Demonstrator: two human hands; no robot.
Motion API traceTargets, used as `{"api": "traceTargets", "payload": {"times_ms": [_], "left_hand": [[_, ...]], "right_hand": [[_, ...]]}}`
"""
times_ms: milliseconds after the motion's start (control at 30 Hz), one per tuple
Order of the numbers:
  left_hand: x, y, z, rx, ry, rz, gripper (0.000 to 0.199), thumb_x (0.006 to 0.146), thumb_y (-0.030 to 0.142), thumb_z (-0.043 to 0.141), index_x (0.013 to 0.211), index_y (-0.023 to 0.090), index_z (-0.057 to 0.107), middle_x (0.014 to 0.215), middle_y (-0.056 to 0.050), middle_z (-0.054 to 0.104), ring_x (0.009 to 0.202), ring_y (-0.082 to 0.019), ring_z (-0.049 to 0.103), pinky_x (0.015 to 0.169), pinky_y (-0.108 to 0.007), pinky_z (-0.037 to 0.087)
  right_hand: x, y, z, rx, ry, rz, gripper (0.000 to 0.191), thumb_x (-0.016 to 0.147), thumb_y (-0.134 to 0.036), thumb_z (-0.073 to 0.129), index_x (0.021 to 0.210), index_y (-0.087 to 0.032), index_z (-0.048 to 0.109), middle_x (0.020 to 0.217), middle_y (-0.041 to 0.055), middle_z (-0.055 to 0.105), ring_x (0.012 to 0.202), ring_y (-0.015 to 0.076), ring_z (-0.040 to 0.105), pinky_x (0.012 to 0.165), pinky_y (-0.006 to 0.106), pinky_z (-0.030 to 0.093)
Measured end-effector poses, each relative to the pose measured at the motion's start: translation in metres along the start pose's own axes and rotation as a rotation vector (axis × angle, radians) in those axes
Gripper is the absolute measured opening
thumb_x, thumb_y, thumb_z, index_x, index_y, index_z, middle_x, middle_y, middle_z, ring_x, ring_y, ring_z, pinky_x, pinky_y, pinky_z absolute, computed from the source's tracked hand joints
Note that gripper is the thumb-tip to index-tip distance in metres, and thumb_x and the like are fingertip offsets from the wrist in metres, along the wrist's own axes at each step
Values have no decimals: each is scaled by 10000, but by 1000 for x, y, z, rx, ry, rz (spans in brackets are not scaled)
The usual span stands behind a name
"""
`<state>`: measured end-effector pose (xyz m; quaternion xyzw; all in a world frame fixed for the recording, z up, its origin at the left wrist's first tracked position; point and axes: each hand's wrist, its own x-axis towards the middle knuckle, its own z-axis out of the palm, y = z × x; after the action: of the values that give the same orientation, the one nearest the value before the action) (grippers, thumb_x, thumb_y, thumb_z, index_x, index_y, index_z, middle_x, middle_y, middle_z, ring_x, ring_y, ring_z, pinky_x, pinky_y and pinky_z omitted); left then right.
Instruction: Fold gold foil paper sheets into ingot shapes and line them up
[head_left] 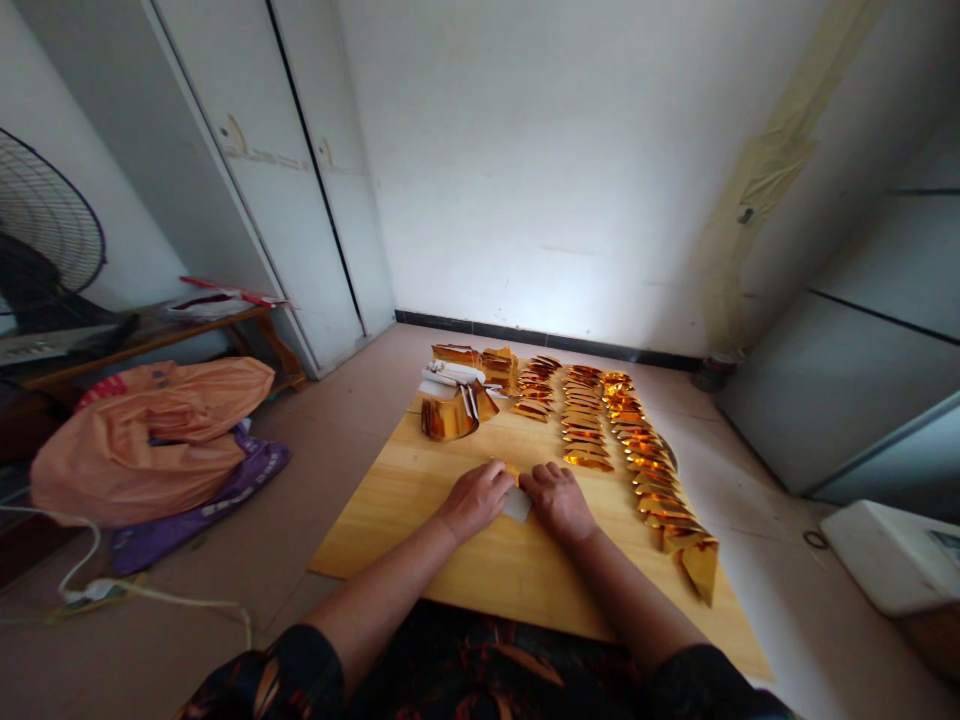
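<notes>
Both hands work on one small sheet of gold foil paper (517,503), its greyish-white back showing and a gold strip along the far edge. My left hand (480,497) pinches its left side, fingers curled. On the right side, my right hand (556,498) is closed on the same sheet, fingertips bent down. Beyond them stands a curved stack of gold foil sheets (444,418). To the right, folded gold foil pieces run in rows: a short row (536,385), a middle row (585,420) and a long row (649,460) reaching toward the near right.
All this lies on a wooden board (390,500). White paper rolls (454,373) and more gold stacks (499,365) sit at its far edge. At left are an orange bag (150,430), a purple bag (202,500), a cable (172,597) and a fan (45,220). A white box (892,555) is at right.
</notes>
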<state>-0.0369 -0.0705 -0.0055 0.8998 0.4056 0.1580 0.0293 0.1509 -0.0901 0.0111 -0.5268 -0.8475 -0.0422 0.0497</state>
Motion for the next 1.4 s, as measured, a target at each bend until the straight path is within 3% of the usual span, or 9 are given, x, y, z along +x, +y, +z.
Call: {"api": "traceTargets", "payload": {"times_ms": [133, 233, 500, 767, 1000, 1400], "left_hand": [[-1, 1, 5, 14, 63, -13, 306, 836, 131, 470, 1121, 212, 546, 1170, -72, 490, 1076, -189, 503, 930, -305, 460], [-1, 0, 8, 21, 72, -19, 261, 833, 132, 476, 1071, 189, 566, 1248, -86, 465, 1115, -204, 470, 984, -334, 424], [1, 3, -6, 116, 19, 1, 153, 865, 229, 494, 963, 202, 609, 1050, -70, 598, 1024, -224, 496, 869, -395, 409], [-1, 3, -6, 167, 63, -28, 151, 858, 257, 501, 964, 231, 606, 1230, -68, 566, 1170, -246, 434, 953, -477, 309], [-1, 4, -7, 158, 41, -42, 169, 852, 246, 491, 968, 233, 613, 1185, -80, 577, 1159, -254, 442, 990, -512, 271], [-2, 0, 0, 170, 48, -56, 160, 827, 240, 518, 957, 239, 612, 1245, -81, 563, 1158, -251, 444, 971, -516, 288]], "right_hand": [[0, -1, 0, -12, -12, -5, 233, 957, -263, 403, 1067, -248, 608, 958, 68, 585, 925, 194, 466, 730, 292, 296], [-1, 1, 1, -2, -6, -13, 213, 951, -263, 421, 1059, -256, 604, 957, 59, 580, 920, 191, 460, 727, 290, 288], [-3, 4, -2, 43, -8, 6, 194, 943, -277, 446, 1045, -284, 611, 960, 41, 567, 927, 178, 452, 742, 284, 282], [1, 1, -2, -1, -55, 53, 237, 953, -290, 400, 1072, -290, 605, 1005, 69, 556, 949, 204, 459, 741, 299, 301], [12, -3, -9, -74, -119, 32, 316, 943, -246, 378, 1213, -330, 518, 1040, 92, 541, 945, 222, 480, 772, 341, 336], [14, 1, -21, -81, -177, 48, 288, 920, -178, 388, 1105, -300, 573, 993, 80, 567, 916, 207, 530, 741, 319, 353]]}}
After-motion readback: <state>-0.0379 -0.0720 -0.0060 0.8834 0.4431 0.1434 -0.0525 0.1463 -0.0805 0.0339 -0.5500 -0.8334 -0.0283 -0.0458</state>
